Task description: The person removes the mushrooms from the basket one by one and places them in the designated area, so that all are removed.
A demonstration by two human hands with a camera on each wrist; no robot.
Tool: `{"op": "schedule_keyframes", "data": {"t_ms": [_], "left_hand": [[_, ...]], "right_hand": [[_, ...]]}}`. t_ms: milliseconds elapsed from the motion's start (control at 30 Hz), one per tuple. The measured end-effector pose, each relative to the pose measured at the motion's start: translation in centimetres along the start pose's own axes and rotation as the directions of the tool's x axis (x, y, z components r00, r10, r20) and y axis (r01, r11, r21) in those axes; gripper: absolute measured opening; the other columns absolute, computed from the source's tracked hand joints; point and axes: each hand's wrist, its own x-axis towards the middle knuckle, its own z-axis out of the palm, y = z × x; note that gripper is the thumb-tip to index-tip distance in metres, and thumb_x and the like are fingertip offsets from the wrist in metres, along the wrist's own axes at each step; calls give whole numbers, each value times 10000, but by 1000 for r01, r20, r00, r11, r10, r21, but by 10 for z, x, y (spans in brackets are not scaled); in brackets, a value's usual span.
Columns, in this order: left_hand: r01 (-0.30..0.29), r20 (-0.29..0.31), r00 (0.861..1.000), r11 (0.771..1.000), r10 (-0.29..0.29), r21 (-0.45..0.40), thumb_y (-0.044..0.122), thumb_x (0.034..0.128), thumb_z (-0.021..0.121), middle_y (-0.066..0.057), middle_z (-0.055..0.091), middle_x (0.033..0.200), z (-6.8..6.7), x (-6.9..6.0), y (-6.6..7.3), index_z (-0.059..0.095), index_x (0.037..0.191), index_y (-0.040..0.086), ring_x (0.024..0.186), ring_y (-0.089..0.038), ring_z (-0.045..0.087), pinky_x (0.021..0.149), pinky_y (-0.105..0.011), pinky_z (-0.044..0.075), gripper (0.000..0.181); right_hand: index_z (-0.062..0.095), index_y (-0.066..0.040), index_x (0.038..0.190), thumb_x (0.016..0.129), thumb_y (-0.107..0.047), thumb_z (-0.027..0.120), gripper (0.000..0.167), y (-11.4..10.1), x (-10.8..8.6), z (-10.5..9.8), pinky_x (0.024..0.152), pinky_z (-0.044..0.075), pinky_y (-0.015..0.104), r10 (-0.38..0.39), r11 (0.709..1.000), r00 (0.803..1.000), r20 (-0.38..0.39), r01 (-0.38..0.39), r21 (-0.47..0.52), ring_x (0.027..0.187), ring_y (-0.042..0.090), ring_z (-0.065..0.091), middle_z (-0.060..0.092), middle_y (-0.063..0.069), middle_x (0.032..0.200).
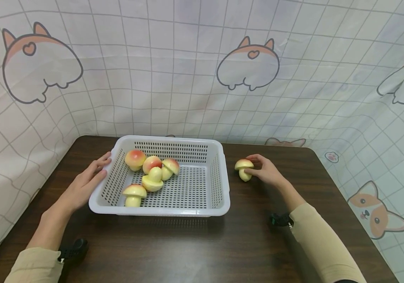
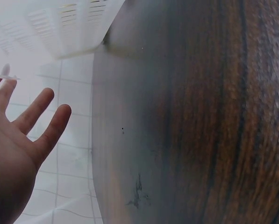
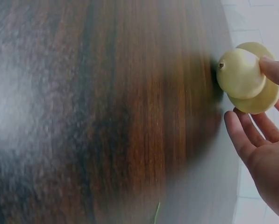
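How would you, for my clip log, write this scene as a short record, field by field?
Left hand: touches left rim of white plastic basket
Right hand: pinches upright mushroom, right of the basket
Basket contents: five mushrooms, one stem-up
Surface: dark wood-grain table
Backdrop: white grid-patterned cloth printed with cartoon corgis
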Motion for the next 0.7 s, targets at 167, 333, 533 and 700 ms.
{"op": "schedule_keyframes", "data": {"t_ms": [167,333,533,700], "left_hand": [[2,-1,1000,1000,-2,-3,253,1113,425,-85,217,1693,0,0,0,411,1500,68,1317,-484,473,768,-206,508,429],[-6,-6,1000,1000,6,-1,245,1113,427,-78,222,1693,0,0,0,415,1501,72,1321,-475,470,776,-192,498,425],[-6,-7,1000,1000,6,0,245,1112,429,-76,225,1692,0,0,-1,419,1502,75,1339,-484,452,783,-177,487,425],[1,-7,1000,1000,-1,1,251,1113,428,-82,223,1692,0,0,0,412,1511,75,1339,-490,453,780,-182,487,435]], "right_hand": [[526,79,1382,970,-124,727,501,24,11,6,990,411,578,-19,1000,1000,-19,18,-17,1233,482,539,572,304,1333],[547,27,1375,962,-179,748,504,36,16,8,977,435,527,-22,999,999,-24,21,-27,1222,420,569,603,245,1320],[540,3,1382,946,-190,766,527,37,17,7,975,433,504,2,1000,1000,-14,-2,-10,1227,394,570,603,223,1326],[521,2,1403,944,-194,769,556,35,16,6,975,429,502,5,1000,1000,-4,-5,-2,1235,390,565,593,227,1343]]}}
